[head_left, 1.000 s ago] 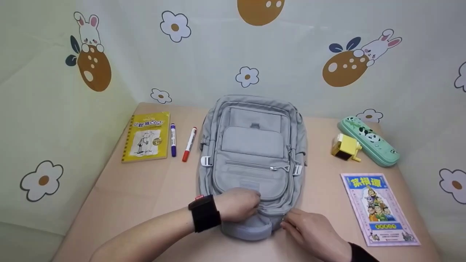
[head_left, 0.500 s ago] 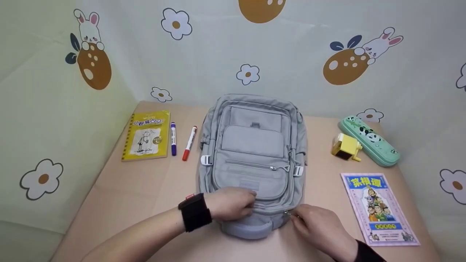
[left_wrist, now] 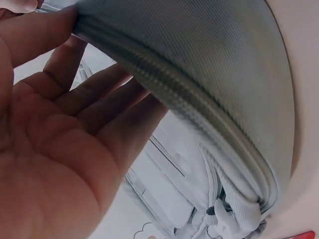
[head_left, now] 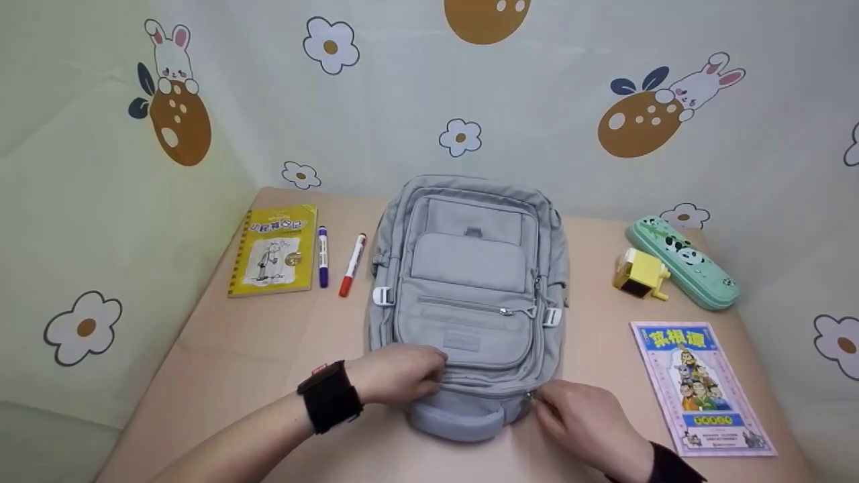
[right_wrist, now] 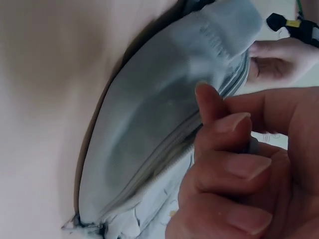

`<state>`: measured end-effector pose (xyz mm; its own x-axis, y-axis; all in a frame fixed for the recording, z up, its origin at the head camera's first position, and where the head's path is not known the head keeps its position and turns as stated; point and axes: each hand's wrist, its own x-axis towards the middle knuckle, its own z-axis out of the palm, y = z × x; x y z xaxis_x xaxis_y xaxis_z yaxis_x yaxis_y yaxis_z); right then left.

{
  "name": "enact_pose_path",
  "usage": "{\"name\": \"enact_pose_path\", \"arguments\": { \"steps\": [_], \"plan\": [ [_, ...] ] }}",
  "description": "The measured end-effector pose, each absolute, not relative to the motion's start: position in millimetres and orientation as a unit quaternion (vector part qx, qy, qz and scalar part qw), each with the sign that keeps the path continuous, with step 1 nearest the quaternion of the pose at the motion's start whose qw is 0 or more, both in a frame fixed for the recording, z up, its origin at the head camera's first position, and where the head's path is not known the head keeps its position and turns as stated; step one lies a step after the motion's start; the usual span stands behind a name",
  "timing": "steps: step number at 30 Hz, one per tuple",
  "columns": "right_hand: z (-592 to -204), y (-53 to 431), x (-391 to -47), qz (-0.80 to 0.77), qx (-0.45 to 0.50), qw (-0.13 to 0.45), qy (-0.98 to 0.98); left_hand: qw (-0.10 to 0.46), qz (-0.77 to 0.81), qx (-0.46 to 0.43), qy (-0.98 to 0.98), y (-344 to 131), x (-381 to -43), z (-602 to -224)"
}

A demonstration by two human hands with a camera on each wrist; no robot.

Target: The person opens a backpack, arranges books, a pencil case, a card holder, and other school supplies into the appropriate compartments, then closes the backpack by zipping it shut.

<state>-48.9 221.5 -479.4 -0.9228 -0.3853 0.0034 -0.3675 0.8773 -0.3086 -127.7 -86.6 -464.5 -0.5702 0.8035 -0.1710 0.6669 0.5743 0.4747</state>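
Note:
A grey backpack (head_left: 466, 265) lies front up, its padded handle (head_left: 460, 424) toward the near edge. My left hand (head_left: 402, 372) is at its near end. In the left wrist view the thumb (left_wrist: 42, 32) and fingers pinch the fabric edge beside a zipper (left_wrist: 169, 84). At the backpack's near right corner, my right hand (head_left: 584, 416) pinches a zipper pull (head_left: 530, 394), mostly hidden by the fingers. Its fingers (right_wrist: 224, 174) are curled in the right wrist view, close to the backpack's zipper seam (right_wrist: 154, 159).
Left of the backpack lie a yellow spiral notebook (head_left: 274, 251), a purple marker (head_left: 323, 256) and a red marker (head_left: 352, 265). To its right are a yellow pencil sharpener (head_left: 639, 274), a green panda pencil case (head_left: 684, 261) and a pink-bordered book (head_left: 703, 389). Patterned cloth (head_left: 389, 94) rises behind.
My left hand has slid left along the backpack's near edge. The right hand has shifted slightly right with the zipper pull, around the near right corner.

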Motion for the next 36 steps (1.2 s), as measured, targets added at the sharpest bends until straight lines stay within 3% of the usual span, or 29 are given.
{"name": "enact_pose_path", "arguments": {
  "steps": [11, 24, 36],
  "plan": [
    [-473, 208, -46, -0.176, -0.216, 0.048, 0.959, 0.175, 0.175, 0.421, 0.873, -83, -131, -470],
    [-474, 160, -50, -0.150, -0.322, -0.047, 0.934, 0.169, 0.181, 0.410, 0.878, -82, -129, -471],
    [-476, 162, -52, -0.154, -0.319, -0.033, 0.935, 0.169, 0.203, 0.433, 0.862, -98, -131, -472]
  ]
}}
